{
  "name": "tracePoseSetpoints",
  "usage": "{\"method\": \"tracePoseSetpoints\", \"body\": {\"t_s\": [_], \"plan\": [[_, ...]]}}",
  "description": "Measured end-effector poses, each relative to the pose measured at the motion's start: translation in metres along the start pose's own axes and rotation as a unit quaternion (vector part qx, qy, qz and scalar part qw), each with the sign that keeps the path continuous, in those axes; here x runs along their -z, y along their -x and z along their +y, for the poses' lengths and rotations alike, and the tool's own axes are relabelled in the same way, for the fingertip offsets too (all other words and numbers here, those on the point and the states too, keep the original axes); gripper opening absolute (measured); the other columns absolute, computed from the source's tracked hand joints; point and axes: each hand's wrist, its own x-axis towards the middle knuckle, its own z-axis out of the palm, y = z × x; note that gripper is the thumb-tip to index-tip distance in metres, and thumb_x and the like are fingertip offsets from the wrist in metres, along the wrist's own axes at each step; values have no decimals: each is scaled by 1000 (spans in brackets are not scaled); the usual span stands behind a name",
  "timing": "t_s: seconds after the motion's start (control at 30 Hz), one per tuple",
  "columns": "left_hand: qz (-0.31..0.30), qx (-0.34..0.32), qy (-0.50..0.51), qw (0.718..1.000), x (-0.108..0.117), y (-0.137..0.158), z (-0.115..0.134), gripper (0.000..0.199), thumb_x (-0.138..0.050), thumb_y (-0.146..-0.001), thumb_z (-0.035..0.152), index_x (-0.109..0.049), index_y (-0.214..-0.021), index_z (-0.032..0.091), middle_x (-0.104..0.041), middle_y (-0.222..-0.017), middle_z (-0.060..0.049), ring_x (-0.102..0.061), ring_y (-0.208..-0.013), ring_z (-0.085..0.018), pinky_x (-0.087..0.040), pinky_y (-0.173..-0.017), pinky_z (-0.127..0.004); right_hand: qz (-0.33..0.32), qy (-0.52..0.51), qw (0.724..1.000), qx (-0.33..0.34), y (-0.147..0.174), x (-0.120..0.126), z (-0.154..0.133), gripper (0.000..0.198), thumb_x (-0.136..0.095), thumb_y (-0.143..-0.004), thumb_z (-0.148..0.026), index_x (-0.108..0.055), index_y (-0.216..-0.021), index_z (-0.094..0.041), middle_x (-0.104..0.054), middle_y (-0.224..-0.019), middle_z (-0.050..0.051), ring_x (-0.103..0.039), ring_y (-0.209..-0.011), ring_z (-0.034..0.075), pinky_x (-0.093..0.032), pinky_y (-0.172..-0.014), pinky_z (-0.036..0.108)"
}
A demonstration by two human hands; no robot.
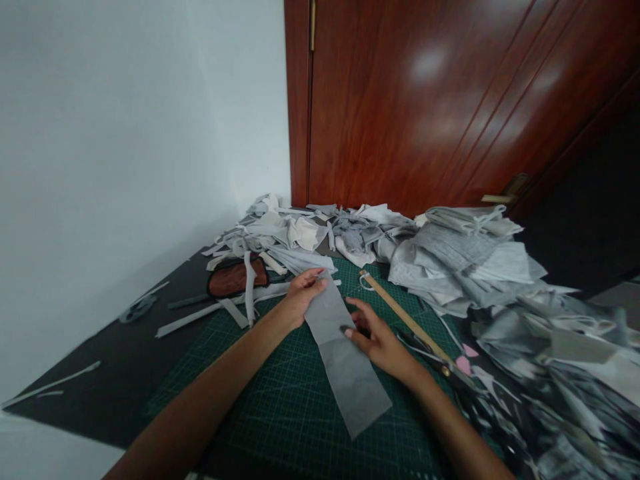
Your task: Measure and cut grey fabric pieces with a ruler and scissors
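Observation:
A long strip of grey fabric (337,353) lies slantwise over a green cutting mat (270,393), its near end flat and its far end lifted a little. My left hand (304,293) pinches that far end between thumb and fingers. Beside the strip's right edge is my right hand (373,333), fingers apart and loosely bent, the thumb over the fabric. Whether its fingertips touch the cloth I cannot tell. To the right of this hand a wooden ruler (400,310) lies on the mat, with scissors (440,363) beside it, partly behind my right forearm.
Heaped grey and white fabric scraps (300,233) line the back of the dark table (95,373). Stacked grey cloth (465,260) stands at right, with more loose fabric (575,360) nearer. A brown pad with black edging (237,277) lies left of the mat. Behind are a wall and wooden door (400,100).

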Motion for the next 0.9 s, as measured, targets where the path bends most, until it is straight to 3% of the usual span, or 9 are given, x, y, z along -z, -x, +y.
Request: {"method": "tracePoseSetpoints", "body": {"t_s": [0.1,0.23,0.37,0.53,0.67,0.8,0.9], "plan": [[45,-1,10,999,7,-6,10,57,-96,-55,51,-72,-94,17,-73,-80,-2,-66,-68,-15,-52,-63,-25,-49,-45,998,-22,-2,12,-10,41,-63,-99,-44,-56,-136,-28,-66,-94,0,-65,-84,18,-52,-72,29],[76,6,15,997,15,-13,18,55,-97,-51,52,-69,-84,18,-68,-70,3,-61,-61,-13,-49,-59,-23,-101,-57,993,-34,-4,21,-10,31,-59,-99,-52,-65,-107,-22,-69,-87,1,-67,-78,18,-52,-68,29],[71,17,2,997,16,-12,24,52,-97,-50,51,-65,-76,18,-63,-64,4,-57,-55,-12,-46,-54,-23,-83,-10,996,-40,-3,23,-1,31,-51,-102,-45,-60,-120,-22,-71,-83,1,-65,-60,16,-51,-57,29],[54,8,-42,998,14,-8,27,50,-94,-58,55,-62,-73,18,-60,-61,5,-52,-52,-10,-40,-51,-22,-37,121,992,-15,-3,25,4,10,-73,-88,-22,-76,-97,-20,-70,-91,5,-66,-79,20,-52,-71,32],[44,-13,-77,996,10,-5,28,49,-92,-60,55,-63,-73,18,-60,-65,4,-52,-57,-11,-38,-53,-21,-34,208,978,0,-3,17,3,15,-67,-90,-9,-76,-93,-20,-70,-95,7,-68,-89,22,-52,-84,34],[-44,-17,-153,987,4,3,28,43,-87,-64,53,-65,-73,18,-59,-67,3,-50,-60,-11,-38,-55,-21,4,285,958,-11,-1,23,6,26,-55,-91,-1,-70,-86,-21,-70,-91,5,-67,-86,21,-50,-83,31],[-167,-17,-254,953,-2,14,27,36,-81,-72,51,-65,-75,19,-57,-66,4,-49,-61,-11,-37,-55,-21,107,341,932,-53,2,53,11,29,-49,-89,2,-69,-89,-18,-69,-91,11,-68,-86,25,-50,-83,35]]}}
